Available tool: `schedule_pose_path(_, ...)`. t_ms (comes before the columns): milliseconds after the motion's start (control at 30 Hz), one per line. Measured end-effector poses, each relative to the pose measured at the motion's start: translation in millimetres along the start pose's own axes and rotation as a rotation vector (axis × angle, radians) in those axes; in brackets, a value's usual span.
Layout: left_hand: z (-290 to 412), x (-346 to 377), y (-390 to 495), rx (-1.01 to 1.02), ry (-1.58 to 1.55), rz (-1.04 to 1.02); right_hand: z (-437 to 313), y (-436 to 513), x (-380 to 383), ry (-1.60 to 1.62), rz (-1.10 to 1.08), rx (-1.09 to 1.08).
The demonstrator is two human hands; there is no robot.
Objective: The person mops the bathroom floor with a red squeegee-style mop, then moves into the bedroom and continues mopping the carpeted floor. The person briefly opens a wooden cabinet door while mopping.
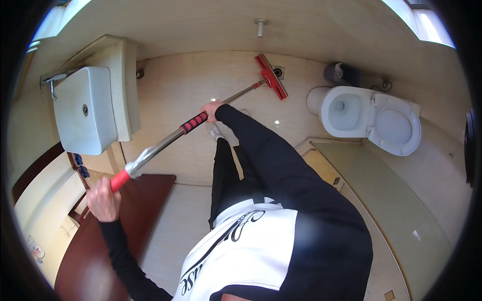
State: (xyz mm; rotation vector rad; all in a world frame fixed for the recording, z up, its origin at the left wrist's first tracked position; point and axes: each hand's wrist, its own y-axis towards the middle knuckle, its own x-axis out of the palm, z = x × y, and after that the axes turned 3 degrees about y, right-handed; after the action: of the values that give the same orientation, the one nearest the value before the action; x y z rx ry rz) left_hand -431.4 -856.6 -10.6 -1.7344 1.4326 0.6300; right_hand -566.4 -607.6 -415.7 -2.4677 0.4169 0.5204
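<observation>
My left hand (103, 199) is closed around the red end grip of a long metal pole (162, 142). Clear plastic wrap (140, 161) clings to the pole just past that grip. Farther along, my right hand (212, 110) grips the pole at the far end of a red and black foam sleeve (194, 123). The pole slants across to a wide red floor-tool head (272, 77), a squeegee or sponge mop; I cannot tell which. This head rests on the tiled floor (169, 90) by the far wall, beside a square floor drain (278, 72) and partly over its edge.
At the left, a white washbasin (81, 113) with a chrome tap (53, 84) juts from a counter. A toilet (344, 111) with its lid up stands right, near a dark bin (342, 74). A brown door (113, 233) lies lower left, a glass panel (391, 188) right.
</observation>
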Motion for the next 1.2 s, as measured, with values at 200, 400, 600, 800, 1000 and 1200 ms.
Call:
schedule_pose_path(200,30,-44,85,0.144,0.063,0.297,48,-78,-29,0.105,0.24,0.111)
schedule_pose_path(400,80,-77,113,0.164,-0.041,0.418,96,-127,-44,0.127,0.455,0.237)
schedule_pose_path(600,126,-87,120,0.149,-0.032,0.328,145,-130,-75,0.091,0.396,0.225)
schedule_pose_path(800,112,-74,69,0.091,-0.059,0.109,123,-110,-45,-0.085,0.071,0.147)
schedule_pose_path(1000,89,-59,8,0.028,-0.046,-0.014,72,-99,0,-0.047,-0.012,0.107)
schedule_pose_path(1200,47,-62,18,0.037,0.014,0.192,20,-102,18,0.1,0.328,0.106)
